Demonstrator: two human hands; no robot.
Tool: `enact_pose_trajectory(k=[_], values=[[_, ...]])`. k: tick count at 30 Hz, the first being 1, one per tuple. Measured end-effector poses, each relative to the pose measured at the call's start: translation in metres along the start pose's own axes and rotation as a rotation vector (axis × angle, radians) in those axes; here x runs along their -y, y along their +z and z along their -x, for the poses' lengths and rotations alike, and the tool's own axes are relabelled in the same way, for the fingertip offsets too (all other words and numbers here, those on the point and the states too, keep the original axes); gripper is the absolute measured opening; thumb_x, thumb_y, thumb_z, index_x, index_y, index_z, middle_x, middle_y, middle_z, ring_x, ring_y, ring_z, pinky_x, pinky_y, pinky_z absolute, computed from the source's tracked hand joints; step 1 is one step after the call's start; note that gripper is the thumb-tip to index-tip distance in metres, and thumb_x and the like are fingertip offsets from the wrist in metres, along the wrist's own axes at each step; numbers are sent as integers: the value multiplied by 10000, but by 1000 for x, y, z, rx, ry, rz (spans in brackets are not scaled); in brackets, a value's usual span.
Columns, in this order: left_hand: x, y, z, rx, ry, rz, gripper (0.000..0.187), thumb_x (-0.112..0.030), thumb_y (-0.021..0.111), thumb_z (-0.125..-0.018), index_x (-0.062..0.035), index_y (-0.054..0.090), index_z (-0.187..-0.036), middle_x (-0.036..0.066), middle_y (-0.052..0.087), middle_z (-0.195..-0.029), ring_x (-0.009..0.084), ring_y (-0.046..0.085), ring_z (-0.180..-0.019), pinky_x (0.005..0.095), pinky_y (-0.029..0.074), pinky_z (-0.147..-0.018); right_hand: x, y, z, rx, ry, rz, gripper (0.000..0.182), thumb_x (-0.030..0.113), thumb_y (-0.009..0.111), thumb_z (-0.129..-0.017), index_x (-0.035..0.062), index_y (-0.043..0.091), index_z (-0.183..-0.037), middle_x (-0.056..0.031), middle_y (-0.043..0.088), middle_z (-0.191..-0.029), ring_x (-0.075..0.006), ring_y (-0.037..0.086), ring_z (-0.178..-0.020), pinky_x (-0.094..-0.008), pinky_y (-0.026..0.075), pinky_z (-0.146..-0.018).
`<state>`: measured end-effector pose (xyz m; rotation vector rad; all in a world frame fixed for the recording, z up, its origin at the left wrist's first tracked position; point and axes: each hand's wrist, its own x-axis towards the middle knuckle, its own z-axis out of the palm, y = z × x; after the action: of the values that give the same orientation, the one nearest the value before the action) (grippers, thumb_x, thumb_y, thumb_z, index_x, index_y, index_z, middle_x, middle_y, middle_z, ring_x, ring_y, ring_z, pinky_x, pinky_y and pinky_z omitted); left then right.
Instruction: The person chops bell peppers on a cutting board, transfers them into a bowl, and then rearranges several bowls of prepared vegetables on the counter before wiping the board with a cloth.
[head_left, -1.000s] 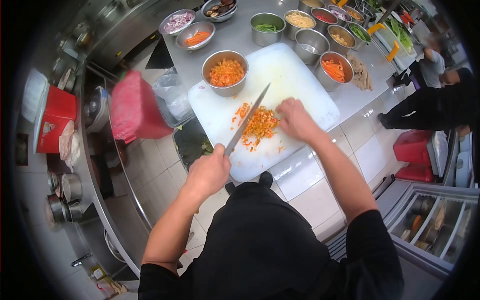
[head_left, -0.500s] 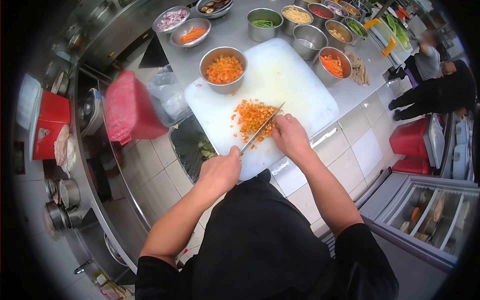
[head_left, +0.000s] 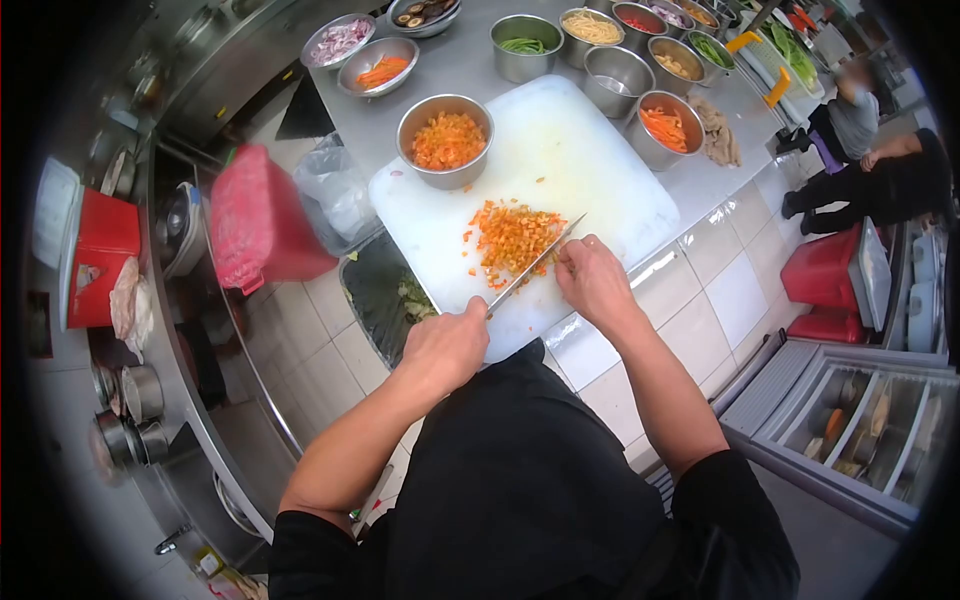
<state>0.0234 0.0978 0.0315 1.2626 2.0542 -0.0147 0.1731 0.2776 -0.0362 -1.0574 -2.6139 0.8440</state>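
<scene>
My left hand (head_left: 447,346) is wrapped round the handle of a kitchen knife (head_left: 522,279); its blade slants up and to the right. Near the front half of the blade, my right hand (head_left: 593,279) has its fingers curled together against the steel, though their tips are partly hidden. Diced carrot (head_left: 508,237) lies in a loose pile along the blade's left side, on a white cutting board (head_left: 590,150). Behind the pile, a steel bowl (head_left: 446,179) full of more diced orange pieces stands on the board.
Steel containers of cut vegetables, including green strips (head_left: 523,46) and carrot strips (head_left: 663,128), line the counter (head_left: 470,60) behind the board. A crumpled cloth (head_left: 716,135) lies at the right. Left of the counter is a red bin (head_left: 262,220). Two people (head_left: 875,175) stand at far right.
Both hands and the knife have shifted slightly right and toward my body. The knife tip has moved off to the right, and a few bits lie apart above the pile.
</scene>
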Motion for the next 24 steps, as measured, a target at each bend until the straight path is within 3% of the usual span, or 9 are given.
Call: enact_pose_trajectory(k=[8, 11, 14, 17, 19, 20, 23, 24], values=[[-10, -7, -2, 17, -9, -25, 195, -91, 421, -975, 12, 523, -1106, 293, 707, -881, 476, 703, -867, 581, 533, -784, -1, -12, 6, -1, -8, 24, 138, 134, 677, -876, 20, 683, -954, -207, 638, -1015, -395, 640, -978, -476, 541, -852], [-6, 0, 1, 71, -24, -42, 251, -229, 483, -1010, -20, 535, -1139, 266, 714, -891, 456, 698, -872, 558, 532, -800, 1, -29, 21, -44, 21, 58, 158, 144, 682, -884, 21, 693, -984, -205, 632, -1041, -395, 633, -1016, -472, 538, -872], [-1, 7, -16, 56, -2, -26, 265, -249, 475, -1025, -25, 541, -1150, 254, 718, -915, 453, 696, -898, 552, 532, -823, -3, -27, 21, 36, 81, 48, 191, 128, 685, -889, 29, 689, -1052, -210, 625, -1066, -395, 629, -1043, -469, 533, -883], [-1, -10, -21, 43, -62, -23, 275, -137, 384, -1008, 2, 533, -1192, 272, 731, -952, 450, 711, -948, 549, 544, -848, -10, -1, 8, 67, -18, -11, 231, 101, 684, -891, 40, 677, -1114, -216, 620, -1076, -393, 630, -1050, -470, 532, -876], [-1, -26, -12, 0, -49, -21, 281, -195, 468, -1004, 1, 532, -1196, 259, 716, -971, 445, 703, -935, 549, 549, -839, 3, 3, -2, 17, -107, -96, 240, 84, 680, -890, 44, 673, -1126, -220, 618, -1083, -392, 631, -1048, -469, 532, -868], [1, -28, -4, -52, -22, -25, 283, -201, 506, -993, -1, 532, -1191, 254, 707, -984, 443, 702, -923, 547, 552, -833, 8, 1, 1, -28, -51, -191, 248, 91, 691, -880, 45, 665, -1122, -203, 616, -1070, -377, 636, -1016, -455, 541, -833], [13, -25, 11, -258, 25, 30, 334, -198, 628, -933, -4, 531, -1186, 240, 672, -1031, 436, 696, -896, 533, 562, -806, 11, -11, 17, -155, -108, -200, 399, 188, 760, -845, 61, 647, -1206, -178, 616, -1178, -384, 611, -1090, -467, 520, -916], [16, -24, 15, -335, 36, 58, 364, -194, 670, -909, -5, 529, -1187, 235, 658, -1049, 434, 694, -890, 528, 566, -796, 18, -13, 20, -160, -243, -123, 493, 255, 786, -830, 64, 625, -1254, -178, 589, -1252, -394, 581, -1149, -495, 492, -966]])
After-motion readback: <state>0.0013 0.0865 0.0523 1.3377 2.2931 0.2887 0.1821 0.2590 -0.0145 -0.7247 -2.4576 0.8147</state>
